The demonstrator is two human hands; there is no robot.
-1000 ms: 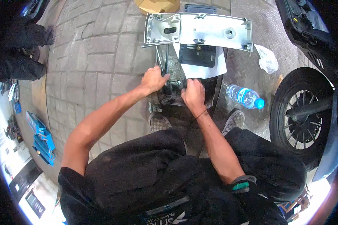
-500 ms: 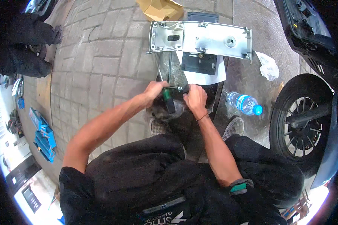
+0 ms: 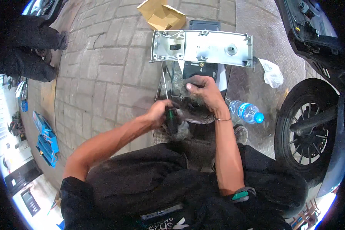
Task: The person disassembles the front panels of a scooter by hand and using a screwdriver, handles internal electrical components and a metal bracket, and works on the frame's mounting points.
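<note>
A screwdriver (image 3: 171, 119) with a green and black handle is in my left hand (image 3: 158, 112), its thin shaft pointing up and away. My right hand (image 3: 206, 91) is raised in front of the black rectangular plate (image 3: 195, 71), with thumb and fingers curled together. What they hold, if anything, I cannot make out. Beyond both hands lies a silver-grey panel (image 3: 214, 48), inner side up, with clips and a round socket. It partly covers the black plate and a white sheet of paper (image 3: 222, 81). A crumpled clear plastic bag (image 3: 199, 122) lies below my hands.
At the back are an open cardboard box (image 3: 161, 17) and a dark flat case (image 3: 205, 25). On the right are a water bottle (image 3: 246, 111), a white plastic bag (image 3: 271, 74) and a wheel (image 3: 308, 128). A blue toolbox (image 3: 45, 140) and another person's legs (image 3: 30, 51) are at the left.
My right hand has lifted up and away from the left hand and turned. My left hand has shifted slightly nearer with the screwdriver. The whole view has tilted a little.
</note>
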